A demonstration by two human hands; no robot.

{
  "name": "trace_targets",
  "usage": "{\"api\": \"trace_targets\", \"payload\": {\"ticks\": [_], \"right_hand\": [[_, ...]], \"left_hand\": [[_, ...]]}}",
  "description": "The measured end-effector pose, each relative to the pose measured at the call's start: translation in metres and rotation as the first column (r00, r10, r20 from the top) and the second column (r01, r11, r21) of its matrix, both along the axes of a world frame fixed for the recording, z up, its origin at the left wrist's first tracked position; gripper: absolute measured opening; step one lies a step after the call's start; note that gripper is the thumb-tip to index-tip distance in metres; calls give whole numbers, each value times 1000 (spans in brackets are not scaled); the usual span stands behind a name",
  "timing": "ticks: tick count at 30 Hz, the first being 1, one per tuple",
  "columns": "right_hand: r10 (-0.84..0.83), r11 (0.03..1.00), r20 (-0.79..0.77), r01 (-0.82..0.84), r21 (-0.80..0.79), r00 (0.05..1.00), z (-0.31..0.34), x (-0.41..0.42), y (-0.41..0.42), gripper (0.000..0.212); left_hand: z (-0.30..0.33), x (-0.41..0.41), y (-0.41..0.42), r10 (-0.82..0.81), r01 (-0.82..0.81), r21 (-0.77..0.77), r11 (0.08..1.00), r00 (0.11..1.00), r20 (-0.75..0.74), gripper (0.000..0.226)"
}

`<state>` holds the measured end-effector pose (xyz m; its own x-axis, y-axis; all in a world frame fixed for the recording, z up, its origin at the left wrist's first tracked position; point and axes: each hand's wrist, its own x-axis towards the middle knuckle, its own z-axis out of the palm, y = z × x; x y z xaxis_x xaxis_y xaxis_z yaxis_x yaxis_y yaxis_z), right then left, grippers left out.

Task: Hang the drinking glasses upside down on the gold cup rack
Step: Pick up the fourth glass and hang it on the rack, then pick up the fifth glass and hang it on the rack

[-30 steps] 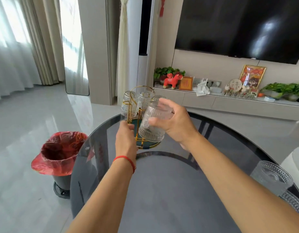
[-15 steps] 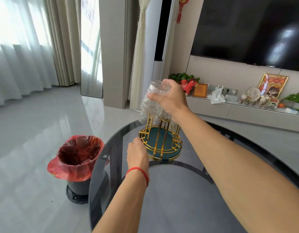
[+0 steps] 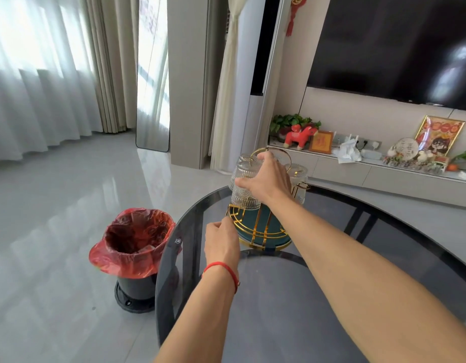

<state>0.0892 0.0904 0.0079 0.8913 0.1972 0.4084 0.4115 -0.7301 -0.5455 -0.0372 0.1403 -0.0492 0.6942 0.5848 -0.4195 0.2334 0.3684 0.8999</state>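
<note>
The gold cup rack [image 3: 263, 231] with its teal base stands at the far edge of the dark glass table [image 3: 292, 297]. My right hand [image 3: 268, 179] grips a ribbed drinking glass [image 3: 243, 196], held upside down low on the rack's left side. Another ribbed glass [image 3: 246, 166] hangs just above it and one more glass [image 3: 298, 174] hangs on the right. My left hand [image 3: 221, 239], with a red string at the wrist, pinches the rack's gold base rim at its near left. The rack's gold loop handle shows above my right hand.
A black bin with a red bag [image 3: 135, 239] stands on the floor left of the table. Behind the table runs a low TV shelf [image 3: 357, 166] with a red toy horse, frames and plants. A mirror leans against the wall at the back.
My right hand has lowered the glass from above the rack down onto its left side. My left hand moved up to the base rim. The view has shifted.
</note>
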Motion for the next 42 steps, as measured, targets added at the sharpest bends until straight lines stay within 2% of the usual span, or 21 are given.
{"api": "trace_targets", "payload": {"ticks": [5, 9, 12, 14, 17, 20, 24, 29, 34, 36, 39, 42], "right_hand": [[-10, 993, -22, 7, -116, 1000, -8, -3, 2, 82], [-28, 959, 20, 33, -282, 999, -9, -4, 1, 84], [-2, 927, 51, 21, -375, 999, -7, -13, -5, 87], [49, 932, 96, -11, -363, 994, -8, -24, -17, 80], [130, 944, 182, -65, -323, 975, -15, -51, -50, 58], [179, 936, 242, -89, -341, 954, -24, -82, -93, 44], [155, 942, 238, -70, -329, 959, -39, -129, -163, 35], [6, 954, 295, 83, -289, 956, -56, -185, -260, 26], [-184, 918, 332, 282, -278, 925, -60, -227, -351, 28], [-326, 888, 270, 392, -242, 906, -61, -234, -370, 36], [-513, 831, 62, 513, -216, 856, -66, -236, -379, 65], [-512, 855, -73, 500, -142, 856, -76, -235, -385, 79]], "left_hand": [[-2, -1, 1, 6, -6, 18, 1000, 1000, 10, 17], [0, -2, 1, -12, 12, 30, 999, 1000, 21, 9], [3, -5, -1, -26, 24, 57, 998, 999, 46, 11], [5, -6, -3, -35, 29, 97, 995, 997, 62, 16], [10, -12, -14, -66, 53, 175, 983, 995, 71, 22], [14, -18, -34, -162, 130, 277, 952, 982, 95, 24], [16, -32, -73, -344, 259, 457, 851, 932, 111, 14], [16, -61, -128, -561, 406, 635, 657, 826, 52, 14], [7, -100, -167, -705, 445, 810, 382, 707, -56, 26], [4, -110, -176, -719, 445, 834, 327, 689, -86, 30], [2, -118, -188, -742, 465, 825, 321, 665, -86, 29], [-3, -122, -200, -770, 496, 816, 297, 630, -103, 29]]}}
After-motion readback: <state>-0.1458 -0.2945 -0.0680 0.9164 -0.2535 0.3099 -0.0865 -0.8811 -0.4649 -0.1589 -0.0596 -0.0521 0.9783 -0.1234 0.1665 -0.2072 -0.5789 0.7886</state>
